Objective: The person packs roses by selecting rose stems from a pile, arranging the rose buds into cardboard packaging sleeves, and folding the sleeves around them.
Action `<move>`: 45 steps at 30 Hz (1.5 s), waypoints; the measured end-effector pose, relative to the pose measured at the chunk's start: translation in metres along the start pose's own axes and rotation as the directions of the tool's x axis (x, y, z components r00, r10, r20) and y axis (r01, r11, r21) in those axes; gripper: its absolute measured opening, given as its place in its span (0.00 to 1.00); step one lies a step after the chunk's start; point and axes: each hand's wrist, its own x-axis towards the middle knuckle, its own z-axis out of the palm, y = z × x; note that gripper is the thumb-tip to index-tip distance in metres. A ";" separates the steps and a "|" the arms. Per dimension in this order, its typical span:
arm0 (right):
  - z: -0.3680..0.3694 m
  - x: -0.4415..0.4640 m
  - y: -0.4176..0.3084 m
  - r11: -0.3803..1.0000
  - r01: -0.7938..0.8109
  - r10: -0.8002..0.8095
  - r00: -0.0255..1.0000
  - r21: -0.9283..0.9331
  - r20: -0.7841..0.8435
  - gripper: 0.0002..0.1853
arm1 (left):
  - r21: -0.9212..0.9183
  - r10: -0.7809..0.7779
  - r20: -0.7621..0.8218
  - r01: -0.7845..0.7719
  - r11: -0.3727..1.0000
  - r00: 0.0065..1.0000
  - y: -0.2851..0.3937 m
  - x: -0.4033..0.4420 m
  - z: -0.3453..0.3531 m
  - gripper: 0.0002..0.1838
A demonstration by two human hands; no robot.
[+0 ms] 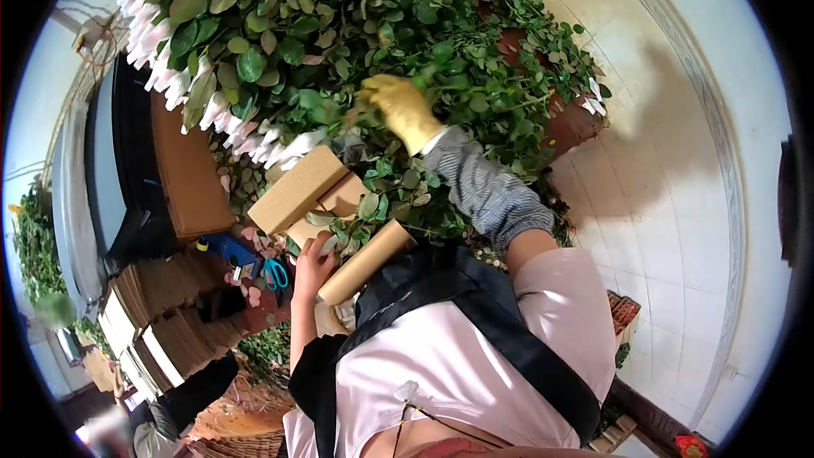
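My right hand [405, 110], in a yellow glove, reaches into a large heap of leafy green rose stems [339, 42]. Its fingers are curled round a leafy stem, smeared by motion near the fingertips. My left hand [314, 267] is bare and low, with bent fingers at the edge of a piece of brown corrugated cardboard [298, 191]. Leaves lie over part of this cardboard, so what the fingers grip is partly hidden. Beside that hand, a brown cardboard roll [366, 263] lies slanted against my black apron [441, 284].
Light-blue-handled scissors [275, 274] and a blue box [229, 254] lie to the left among fallen petals. Stacks of cardboard sheets [161, 322] stand farther left. Pink-white wrapped flower heads [170, 80] line the heap's left edge. A tiled wall [653, 203] rises on the right.
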 end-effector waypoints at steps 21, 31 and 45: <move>0.019 -0.117 -0.088 0.851 0.422 -0.110 0.724 -0.311 0.681 0.12 | 0.426 0.260 0.032 -0.248 0.870 0.965 0.028 0.008 -0.026 0.14; -0.027 -0.152 -0.071 0.874 0.008 0.188 0.916 -0.487 0.353 0.10 | 0.216 0.137 -0.132 -0.107 0.971 0.982 0.001 -0.001 -0.007 0.20; -0.053 -0.018 0.013 0.689 -0.656 0.723 0.652 -0.309 0.228 0.33 | 0.148 0.008 -0.117 0.010 0.989 0.993 0.004 0.004 -0.008 0.32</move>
